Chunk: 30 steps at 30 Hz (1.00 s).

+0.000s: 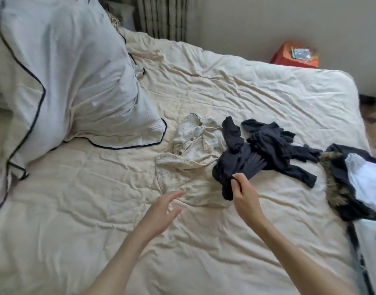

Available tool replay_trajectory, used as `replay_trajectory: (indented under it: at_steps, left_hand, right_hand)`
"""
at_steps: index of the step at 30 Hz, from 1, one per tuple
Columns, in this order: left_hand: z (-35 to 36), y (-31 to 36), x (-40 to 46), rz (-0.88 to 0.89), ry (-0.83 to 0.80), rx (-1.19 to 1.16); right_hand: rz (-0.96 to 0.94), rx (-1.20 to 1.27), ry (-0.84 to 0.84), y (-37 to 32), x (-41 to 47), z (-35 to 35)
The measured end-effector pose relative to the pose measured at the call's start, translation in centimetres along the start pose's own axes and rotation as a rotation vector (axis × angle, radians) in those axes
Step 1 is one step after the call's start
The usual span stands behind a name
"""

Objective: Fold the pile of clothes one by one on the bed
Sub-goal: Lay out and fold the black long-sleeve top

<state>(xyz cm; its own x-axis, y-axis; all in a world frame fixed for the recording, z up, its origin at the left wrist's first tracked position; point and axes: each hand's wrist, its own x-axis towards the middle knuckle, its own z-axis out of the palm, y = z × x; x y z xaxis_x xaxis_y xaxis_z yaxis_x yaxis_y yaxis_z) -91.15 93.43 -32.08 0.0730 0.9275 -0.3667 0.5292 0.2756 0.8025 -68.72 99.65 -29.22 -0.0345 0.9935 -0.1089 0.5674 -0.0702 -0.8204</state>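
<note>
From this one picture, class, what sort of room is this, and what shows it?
Most likely a bedroom: a wide bed under a cream sheet, a large pillow with dark piping, and curtains behind.

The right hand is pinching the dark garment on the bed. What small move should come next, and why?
Probably lift the dark garment up and off the cream buttoned garment, toward the bare sheet near the person. The right hand already pinches its near edge, it lies crumpled and partly over the cream one, and the left hand hovers open, free to take a second edge.
</note>
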Motion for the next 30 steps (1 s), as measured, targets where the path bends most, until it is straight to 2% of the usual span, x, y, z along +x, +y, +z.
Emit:
replay_trajectory:
  at_steps: [4, 6, 9, 11, 16, 22, 25, 28, 30]
  left_hand:
    - [-2.4, 6.4, -4.1, 0.119, -0.020, -0.068]
    - [-3.4, 9.4, -6.4, 0.180, -0.045, -0.119]
    - [-4.8, 13.1, -10.5, 0.241, -0.073, -0.173]
    - [-5.0, 14.3, -11.6, 0.233, -0.073, -0.265]
    - [-9.1, 18.6, -16.5, 0.321, 0.108, -0.325]
    - [-17.9, 24.1, -20.7, 0.383, 0.283, -0.371]
    - [-22.2, 27.6, -22.8, 0.403, 0.363, -0.388]
    - [-25.9, 31.8, -24.9, 0.449, 0.489, -0.450]
    - [-27.9, 34.0, -26.1, 0.472, 0.579, -0.503]
  right_hand:
    - [-0.096, 0.048, -0.124, -5.8, -4.5, -2.8]
    - [-0.202, 0.002, -0.171, -8.8, -6.8, -3.9]
    - [-0.359, -0.005, -0.190, -13.5, -9.8, -5.7]
    - [-0.386, 0.032, -0.184, -15.5, -10.1, -6.4]
    - [-0.550, 0.086, -0.150, -23.6, -11.4, -8.7]
    - [-0.659, 0.161, -0.027, -31.5, -9.1, -10.3]
    - [-0.720, 0.157, -0.029, -35.3, -7.9, -10.7]
    - [-0.772, 0.250, -0.017, -40.5, -7.2, -11.0]
    - [-0.788, 0.344, 0.063, -43.2, -7.4, -11.0]
